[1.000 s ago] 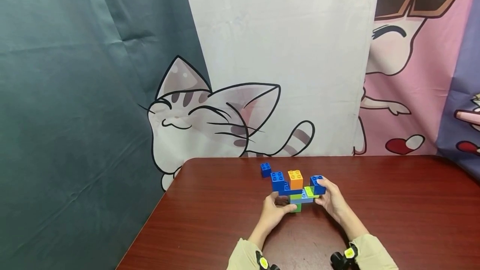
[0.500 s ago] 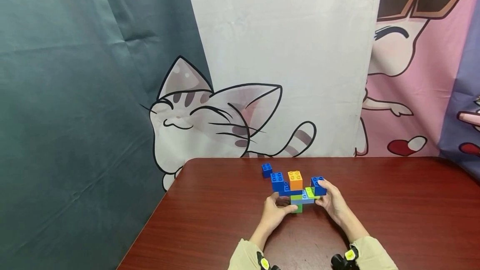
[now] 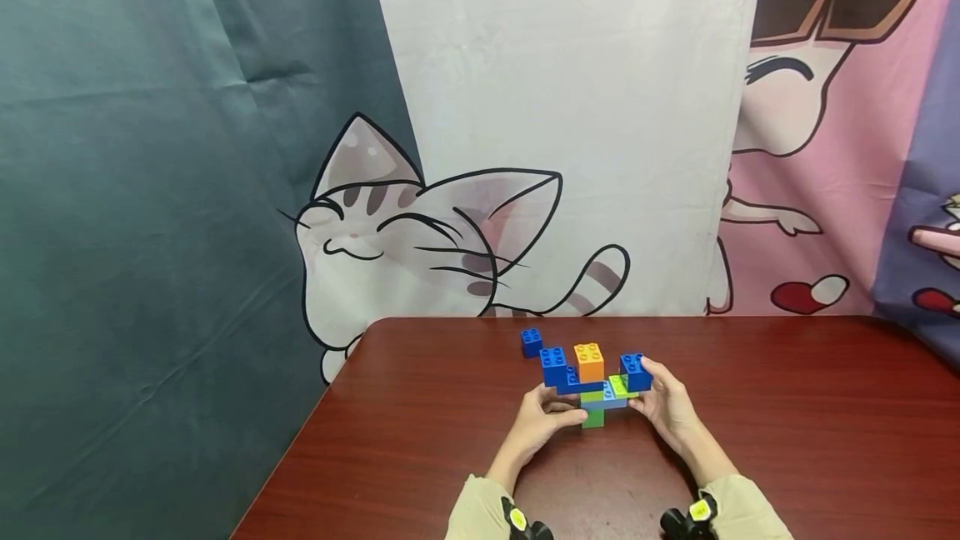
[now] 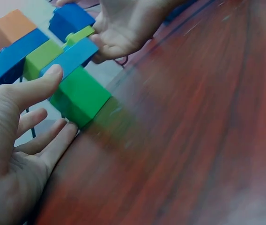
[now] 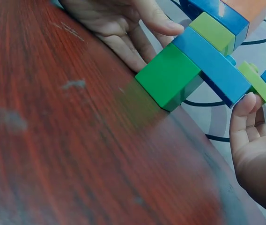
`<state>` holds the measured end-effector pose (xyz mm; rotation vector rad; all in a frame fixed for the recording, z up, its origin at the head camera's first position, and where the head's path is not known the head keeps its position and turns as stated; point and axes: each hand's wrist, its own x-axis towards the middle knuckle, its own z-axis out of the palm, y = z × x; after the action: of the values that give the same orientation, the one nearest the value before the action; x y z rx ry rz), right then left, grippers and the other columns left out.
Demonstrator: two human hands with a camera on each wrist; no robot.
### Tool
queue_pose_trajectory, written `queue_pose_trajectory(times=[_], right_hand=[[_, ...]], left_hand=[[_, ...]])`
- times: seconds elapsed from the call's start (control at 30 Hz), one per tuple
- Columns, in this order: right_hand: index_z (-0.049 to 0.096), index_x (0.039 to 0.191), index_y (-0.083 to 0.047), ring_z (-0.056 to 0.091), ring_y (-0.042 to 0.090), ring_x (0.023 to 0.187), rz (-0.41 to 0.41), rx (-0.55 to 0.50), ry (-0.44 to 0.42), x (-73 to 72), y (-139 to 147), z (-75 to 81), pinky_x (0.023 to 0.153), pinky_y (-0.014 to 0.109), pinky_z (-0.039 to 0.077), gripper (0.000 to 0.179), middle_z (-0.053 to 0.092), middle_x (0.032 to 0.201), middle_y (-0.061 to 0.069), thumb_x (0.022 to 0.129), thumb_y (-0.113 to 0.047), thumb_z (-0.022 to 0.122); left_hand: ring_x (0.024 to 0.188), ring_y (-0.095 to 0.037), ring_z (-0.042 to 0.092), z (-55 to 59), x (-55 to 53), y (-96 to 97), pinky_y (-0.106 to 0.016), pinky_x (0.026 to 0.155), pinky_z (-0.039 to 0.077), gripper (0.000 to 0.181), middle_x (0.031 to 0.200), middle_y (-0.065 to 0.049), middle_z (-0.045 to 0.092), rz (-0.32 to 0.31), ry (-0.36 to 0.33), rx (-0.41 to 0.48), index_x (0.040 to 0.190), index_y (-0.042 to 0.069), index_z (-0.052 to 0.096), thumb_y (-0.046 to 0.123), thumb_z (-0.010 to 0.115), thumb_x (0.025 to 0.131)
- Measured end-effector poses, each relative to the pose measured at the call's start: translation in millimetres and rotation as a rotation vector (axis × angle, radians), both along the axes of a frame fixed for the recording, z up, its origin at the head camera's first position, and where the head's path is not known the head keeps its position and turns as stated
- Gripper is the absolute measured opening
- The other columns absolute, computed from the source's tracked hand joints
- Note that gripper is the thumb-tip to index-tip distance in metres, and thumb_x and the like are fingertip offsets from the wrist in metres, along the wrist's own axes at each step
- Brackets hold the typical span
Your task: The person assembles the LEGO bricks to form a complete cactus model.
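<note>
A structure of toy building bricks stands on the table, with a green brick (image 3: 593, 418) at its foot. Above it sits a light-blue brick (image 5: 212, 65), then lime bricks, a long dark-blue brick (image 4: 18, 57) and an orange brick (image 3: 589, 362). My right hand (image 3: 672, 412) pinches the structure's right end, thumb on a blue brick (image 3: 635, 372) and a fingertip under the lime brick (image 5: 256, 82). My left hand (image 3: 537, 422) is at the left of the foot. Its fingers are fairly straight, the thumb close to the green and light-blue bricks; contact is unclear.
A loose blue brick (image 3: 532, 343) lies on the reddish-brown table (image 3: 810, 423) behind the structure. Curtains with a printed cat (image 3: 397, 265) hang beyond the table's far edge.
My left hand has shifted slightly left, and its thumb has drawn back from the front of the green brick. The right hand keeps its hold and the structure stays in place.
</note>
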<state>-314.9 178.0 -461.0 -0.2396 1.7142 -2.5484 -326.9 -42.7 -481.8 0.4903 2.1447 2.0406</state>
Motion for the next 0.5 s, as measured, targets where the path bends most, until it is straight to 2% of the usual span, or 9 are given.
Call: queue_pose_trajectory(times=[0.13, 0.2, 0.23, 0.3, 0.4, 0.5], right_hand=[[0.063, 0.096, -0.030, 0.061, 0.004, 0.077, -0.017, -0.006, -0.006, 1.8, -0.7, -0.7, 0.067, 0.020, 0.051, 0.033, 0.066, 0.084, -0.014, 0.104, -0.031, 0.032], [0.063, 0.096, -0.030, 0.061, 0.004, 0.077, -0.018, -0.001, -0.010, 2.3, -0.5, -0.9, 0.067, 0.020, 0.051, 0.033, 0.066, 0.084, -0.014, 0.105, -0.032, 0.032], [0.063, 0.096, -0.031, 0.061, 0.004, 0.077, -0.018, 0.004, -0.010, 2.3, -0.2, -0.9, 0.068, 0.020, 0.052, 0.033, 0.066, 0.084, -0.014, 0.105, -0.032, 0.032], [0.063, 0.096, -0.031, 0.062, 0.004, 0.077, -0.014, 0.009, -0.010, 1.6, 0.5, -1.0, 0.068, 0.019, 0.052, 0.034, 0.066, 0.085, -0.014, 0.105, -0.033, 0.031], [0.064, 0.097, -0.031, 0.062, 0.003, 0.078, 0.004, 0.004, 0.003, 0.5, 1.5, -0.6, 0.069, 0.019, 0.052, 0.036, 0.066, 0.086, -0.014, 0.105, -0.033, 0.029], [0.065, 0.097, -0.030, 0.062, 0.003, 0.079, 0.027, -0.014, 0.015, -0.1, 2.0, -0.6, 0.070, 0.019, 0.052, 0.038, 0.067, 0.086, -0.014, 0.106, -0.032, 0.028]], left_hand=[[0.107, -0.031, 0.067, -0.5, -3.5, -6.6, -0.032, 0.087, 0.057, 0.045, 0.119, -0.021, 0.066, -0.052, -0.017, 0.008, 0.126, 0.003, 0.058, 0.006, 0.074, 0.085], [0.104, -0.028, 0.069, -1.7, -7.7, -10.4, -0.031, 0.086, 0.057, 0.045, 0.116, -0.021, 0.066, -0.037, -0.021, 0.020, 0.125, 0.001, 0.058, 0.004, 0.074, 0.083], [0.101, -0.025, 0.070, -2.5, -10.8, -12.6, -0.030, 0.085, 0.057, 0.044, 0.114, -0.020, 0.066, -0.009, -0.017, 0.029, 0.125, 0.000, 0.059, 0.003, 0.074, 0.083], [0.094, -0.020, 0.070, -4.8, -19.0, -16.9, -0.024, 0.081, 0.056, 0.042, 0.109, -0.021, 0.066, 0.095, 0.014, 0.046, 0.121, -0.003, 0.061, 0.002, 0.074, 0.082], [0.084, -0.014, 0.068, -8.0, -33.8, -22.4, -0.018, 0.074, 0.053, 0.036, 0.102, -0.026, 0.068, 0.334, 0.087, 0.093, 0.112, -0.008, 0.063, 0.002, 0.075, 0.080], [0.079, -0.013, 0.066, -9.9, -47.3, -24.9, -0.015, 0.068, 0.050, 0.033, 0.097, -0.027, 0.069, 0.566, 0.157, 0.092, 0.105, -0.009, 0.065, 0.005, 0.078, 0.078]])
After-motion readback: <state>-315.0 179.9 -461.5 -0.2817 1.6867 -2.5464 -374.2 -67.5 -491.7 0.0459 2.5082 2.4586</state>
